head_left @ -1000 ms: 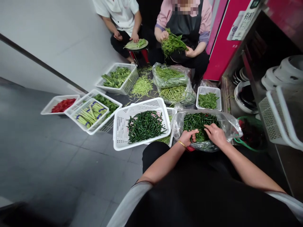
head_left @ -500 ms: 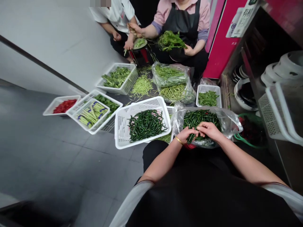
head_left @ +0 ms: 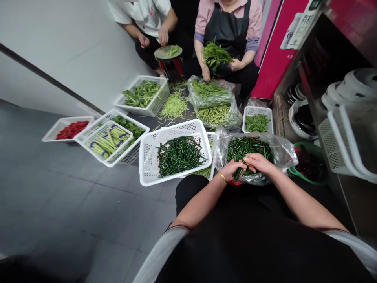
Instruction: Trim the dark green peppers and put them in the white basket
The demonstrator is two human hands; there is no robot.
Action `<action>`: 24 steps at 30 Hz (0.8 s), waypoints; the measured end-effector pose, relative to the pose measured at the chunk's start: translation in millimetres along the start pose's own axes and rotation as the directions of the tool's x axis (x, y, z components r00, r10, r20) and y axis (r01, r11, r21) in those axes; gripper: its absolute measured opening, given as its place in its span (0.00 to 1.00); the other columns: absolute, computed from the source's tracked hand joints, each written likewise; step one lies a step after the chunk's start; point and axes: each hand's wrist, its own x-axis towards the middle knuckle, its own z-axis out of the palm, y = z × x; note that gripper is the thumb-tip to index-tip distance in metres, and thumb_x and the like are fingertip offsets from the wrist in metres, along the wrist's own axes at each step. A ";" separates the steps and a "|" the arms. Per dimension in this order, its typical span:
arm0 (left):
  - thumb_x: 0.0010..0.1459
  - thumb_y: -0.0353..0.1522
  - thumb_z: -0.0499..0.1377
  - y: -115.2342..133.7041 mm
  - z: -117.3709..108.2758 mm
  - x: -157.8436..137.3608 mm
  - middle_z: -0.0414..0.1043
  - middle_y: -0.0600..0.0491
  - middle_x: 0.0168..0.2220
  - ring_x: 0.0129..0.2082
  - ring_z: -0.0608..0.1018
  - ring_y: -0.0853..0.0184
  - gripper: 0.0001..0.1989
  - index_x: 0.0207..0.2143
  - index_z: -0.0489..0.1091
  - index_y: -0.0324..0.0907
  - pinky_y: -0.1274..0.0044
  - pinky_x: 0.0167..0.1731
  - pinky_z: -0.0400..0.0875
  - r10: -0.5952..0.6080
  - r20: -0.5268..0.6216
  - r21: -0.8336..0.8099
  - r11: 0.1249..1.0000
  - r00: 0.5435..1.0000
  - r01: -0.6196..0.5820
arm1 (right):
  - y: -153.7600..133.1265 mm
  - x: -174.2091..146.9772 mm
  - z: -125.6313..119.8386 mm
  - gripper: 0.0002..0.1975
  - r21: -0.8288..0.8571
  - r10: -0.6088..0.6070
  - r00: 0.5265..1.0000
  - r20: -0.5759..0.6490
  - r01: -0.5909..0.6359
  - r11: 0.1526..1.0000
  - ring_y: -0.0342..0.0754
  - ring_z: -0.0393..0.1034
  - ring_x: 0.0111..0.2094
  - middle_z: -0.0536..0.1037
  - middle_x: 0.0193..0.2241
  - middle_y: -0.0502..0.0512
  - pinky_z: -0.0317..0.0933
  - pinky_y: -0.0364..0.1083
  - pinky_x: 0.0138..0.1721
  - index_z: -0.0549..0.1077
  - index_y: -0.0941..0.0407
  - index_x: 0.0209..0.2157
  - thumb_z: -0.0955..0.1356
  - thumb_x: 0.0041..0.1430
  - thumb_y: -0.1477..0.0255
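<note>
Dark green chili peppers [head_left: 250, 147] fill a clear plastic bag [head_left: 282, 151] in front of my knees. Over its near edge, my left hand [head_left: 231, 169] is closed around a small bunch of green chilies [head_left: 238, 173] that point downward. My right hand [head_left: 257, 162] meets it, thumb and fingertips pinched at the top of that bunch; what exactly the fingertips grip is too small to make out. Left of the bag, a white perforated basket [head_left: 149, 157] holds a pile of loose green chilies [head_left: 180, 156].
Baskets of leafy greens [head_left: 143, 93], bundled green stalks [head_left: 110, 140] and red chilies [head_left: 72, 129] stand to the left. Beyond lie bagged stems [head_left: 213, 114] and cut stem pieces [head_left: 174, 106]. Two people sit opposite, one holding greens [head_left: 216, 55]. Shelving with white tubs [head_left: 353, 84] borders the right.
My hands stay together at the bunch with little movement. The co-worker in the dark apron has lowered one hand from the stool to the bagged stems. The view has shifted slightly.
</note>
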 end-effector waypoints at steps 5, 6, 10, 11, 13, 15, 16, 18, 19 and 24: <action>0.42 0.29 0.62 -5.0 1.2 0.6 0.61 0.57 0.14 0.13 0.60 0.76 0.08 0.16 0.65 0.38 0.79 0.14 0.52 -0.048 -0.135 0.115 0.991 0.990 0.063 | -7.1 -7.6 27.5 0.28 -0.489 -0.123 0.969 -0.214 0.003 0.872 0.45 0.67 0.25 0.75 0.24 0.55 0.54 0.43 0.26 0.72 0.56 0.24 0.54 0.67 0.55; 0.42 0.29 0.62 -6.0 2.4 1.5 0.61 0.57 0.14 0.13 0.61 0.76 0.08 0.16 0.65 0.38 0.79 0.15 0.52 -0.054 -0.167 0.117 0.990 0.984 0.074 | -8.1 -10.9 31.8 0.27 -0.623 -0.162 0.953 -0.257 -0.035 0.781 0.46 0.69 0.28 0.77 0.27 0.57 0.54 0.43 0.28 0.74 0.57 0.27 0.54 0.68 0.58; 0.41 0.28 0.62 -8.6 8.8 4.2 0.59 0.59 0.14 0.14 0.59 0.77 0.09 0.17 0.62 0.39 0.80 0.15 0.54 -0.086 -0.222 0.081 0.991 0.971 0.106 | -9.0 -19.5 33.3 0.25 -0.867 -0.205 0.954 -0.216 -0.091 0.490 0.48 0.72 0.33 0.78 0.31 0.62 0.53 0.43 0.30 0.76 0.59 0.33 0.53 0.69 0.64; 0.41 0.27 0.62 -8.6 10.2 4.3 0.58 0.60 0.14 0.14 0.59 0.77 0.10 0.17 0.62 0.39 0.80 0.15 0.55 -0.104 -0.229 0.061 0.991 0.968 0.121 | -8.3 -18.8 28.9 0.25 -0.883 -0.182 0.961 -0.209 -0.106 0.457 0.48 0.72 0.33 0.78 0.30 0.62 0.53 0.43 0.30 0.76 0.59 0.33 0.53 0.69 0.65; 0.41 0.27 0.63 -7.2 11.2 4.1 0.58 0.60 0.15 0.15 0.63 0.75 0.10 0.19 0.61 0.40 0.80 0.16 0.60 -0.126 -0.234 -0.016 0.992 0.964 0.125 | -6.0 -12.4 15.3 0.24 -0.896 -0.096 0.969 -0.230 -0.172 0.410 0.48 0.73 0.32 0.78 0.32 0.63 0.53 0.43 0.29 0.77 0.59 0.35 0.53 0.69 0.65; 0.41 0.28 0.64 -3.5 9.4 3.2 0.62 0.58 0.18 0.19 0.69 0.73 0.10 0.22 0.63 0.39 0.79 0.20 0.65 -0.093 -0.225 -0.115 0.991 0.970 0.069 | -2.7 0.7 -0.9 0.22 -0.882 0.012 0.965 -0.263 -0.245 0.402 0.49 0.73 0.33 0.79 0.36 0.62 0.54 0.43 0.29 0.77 0.58 0.40 0.56 0.68 0.61; 0.41 0.28 0.64 -0.8 7.3 2.8 0.65 0.57 0.20 0.21 0.71 0.71 0.10 0.24 0.64 0.39 0.78 0.22 0.67 -0.060 -0.211 -0.159 0.987 0.976 0.027 | -0.7 9.4 -8.2 0.22 -0.866 0.052 0.959 -0.280 -0.276 0.416 0.50 0.74 0.34 0.79 0.39 0.62 0.56 0.44 0.30 0.76 0.56 0.44 0.58 0.67 0.58; 0.40 0.29 0.65 5.6 2.0 2.0 0.68 0.56 0.23 0.22 0.72 0.72 0.12 0.28 0.65 0.39 0.79 0.23 0.68 0.019 -0.180 -0.219 0.974 0.984 -0.059 | 3.8 28.7 -18.5 0.23 -0.824 0.103 0.945 -0.311 -0.322 0.466 0.51 0.74 0.37 0.78 0.43 0.61 0.59 0.45 0.33 0.75 0.53 0.48 0.62 0.62 0.53; 0.40 0.29 0.66 8.7 -0.9 1.9 0.67 0.56 0.23 0.20 0.70 0.73 0.13 0.29 0.65 0.39 0.80 0.21 0.66 0.055 -0.166 -0.235 0.967 0.985 -0.093 | 6.1 38.1 -21.6 0.23 -0.804 0.117 0.941 -0.316 -0.331 0.494 0.52 0.74 0.39 0.78 0.43 0.60 0.60 0.45 0.34 0.75 0.53 0.47 0.63 0.61 0.53; 0.41 0.35 0.69 16.4 -9.6 5.3 0.55 0.63 0.17 0.14 0.58 0.79 0.17 0.25 0.63 0.40 0.81 0.16 0.52 0.176 -0.199 -0.207 0.954 0.964 -0.217 | 7.9 56.8 -33.8 0.13 -0.592 0.037 0.952 -0.304 -0.220 0.775 0.48 0.73 0.33 0.80 0.29 0.54 0.61 0.44 0.34 0.75 0.56 0.27 0.66 0.59 0.62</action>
